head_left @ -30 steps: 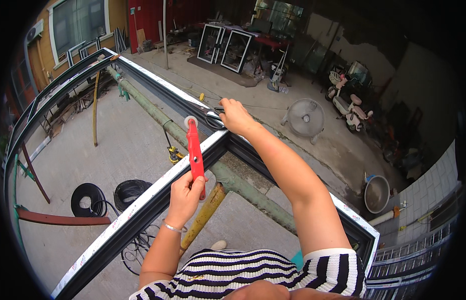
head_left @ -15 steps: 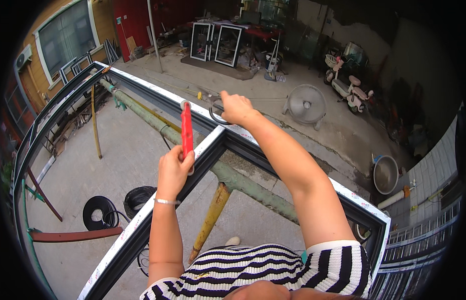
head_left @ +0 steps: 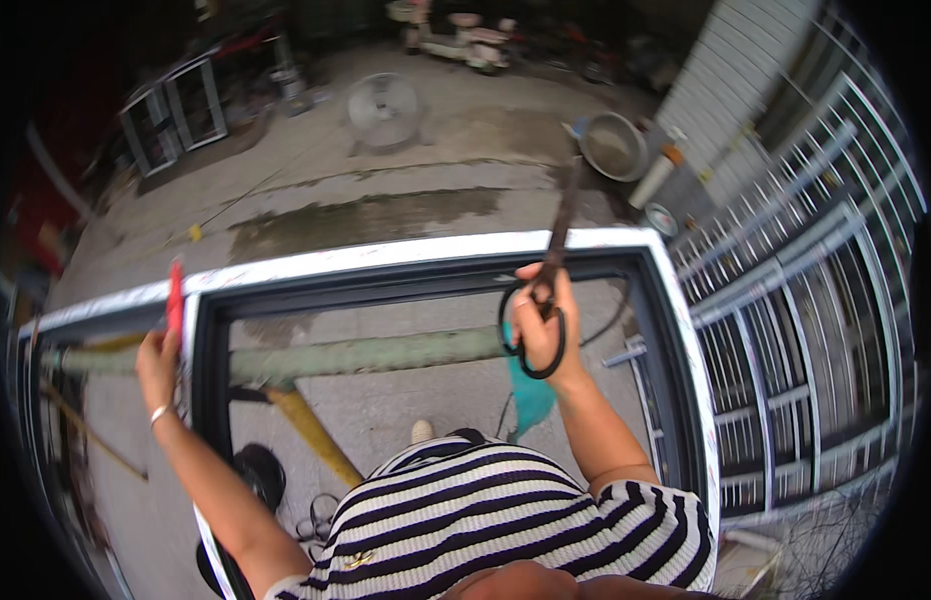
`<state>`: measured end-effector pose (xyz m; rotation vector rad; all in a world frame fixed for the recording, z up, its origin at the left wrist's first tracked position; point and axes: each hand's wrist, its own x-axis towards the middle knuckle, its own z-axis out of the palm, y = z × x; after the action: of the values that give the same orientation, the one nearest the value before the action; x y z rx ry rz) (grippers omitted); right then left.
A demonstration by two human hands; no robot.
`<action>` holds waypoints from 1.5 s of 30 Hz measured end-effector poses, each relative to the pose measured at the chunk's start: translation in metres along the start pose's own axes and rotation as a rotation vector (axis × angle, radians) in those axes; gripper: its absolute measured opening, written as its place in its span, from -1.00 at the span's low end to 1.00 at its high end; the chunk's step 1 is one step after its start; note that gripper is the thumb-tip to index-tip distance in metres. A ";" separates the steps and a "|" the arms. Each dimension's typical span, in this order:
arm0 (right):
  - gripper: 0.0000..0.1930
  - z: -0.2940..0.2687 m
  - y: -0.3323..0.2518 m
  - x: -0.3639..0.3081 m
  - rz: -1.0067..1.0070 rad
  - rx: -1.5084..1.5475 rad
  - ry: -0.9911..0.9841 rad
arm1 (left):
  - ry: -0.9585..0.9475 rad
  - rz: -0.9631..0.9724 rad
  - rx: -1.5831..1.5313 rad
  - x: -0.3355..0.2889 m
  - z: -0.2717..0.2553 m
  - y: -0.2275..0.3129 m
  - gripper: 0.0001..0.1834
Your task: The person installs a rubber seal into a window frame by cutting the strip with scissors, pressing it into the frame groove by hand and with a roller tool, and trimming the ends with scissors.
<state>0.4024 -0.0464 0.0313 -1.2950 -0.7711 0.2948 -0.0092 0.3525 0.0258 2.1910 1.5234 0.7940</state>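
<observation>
My left hand [head_left: 159, 362] is closed around a red-handled tool [head_left: 176, 297], held upright by the divider of a large window frame [head_left: 406, 252]. The frame is dark with white, film-covered top faces. Over the frame's right-hand opening, my right hand [head_left: 548, 318] grips scissors [head_left: 563, 222] by their black loops. Their dark, rusty-looking blades point away from me, across the far rail. A teal piece [head_left: 532, 398] of what looks like cloth hangs below that hand. A thin dark strip curves beside it near the frame's corner. Motion blurs some detail.
A green pipe [head_left: 366, 357] and a yellow leg [head_left: 314, 432] support the frame from below. Black coils lie on the floor at left. Beyond stand a fan [head_left: 384, 108], a metal basin [head_left: 614, 146] and a pink scooter [head_left: 456, 42]. Metal grilles [head_left: 786, 370] fill the right side.
My view has swung to the right. The right hand has come back from the far rail toward the right-hand opening, with the scissors now plainly visible. The left hand still holds the red tool.
</observation>
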 end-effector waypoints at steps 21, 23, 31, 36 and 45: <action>-0.63 -0.133 0.022 -0.204 0.400 -0.184 0.443 | -1.313 0.660 -0.658 -0.222 0.262 0.415 -0.75; -0.70 -0.135 0.018 -0.210 0.439 -0.165 0.461 | -1.350 0.432 -0.753 -0.234 0.304 0.428 -0.72; -0.74 -0.158 0.024 -0.222 0.410 -0.314 0.508 | -0.587 1.207 -0.453 -0.233 0.330 0.493 -0.71; -0.74 -0.153 0.025 -0.215 0.430 -0.350 0.526 | -0.367 1.591 0.078 -0.220 0.329 0.528 -0.79; -0.72 -0.134 0.038 -0.220 0.424 -0.319 0.557 | -0.347 1.705 0.196 -0.209 0.346 0.521 -0.91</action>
<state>0.3400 -0.2685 -0.0899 -1.7385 -0.0620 0.1348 0.5354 -0.0193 0.0061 3.1700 -0.7847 0.4920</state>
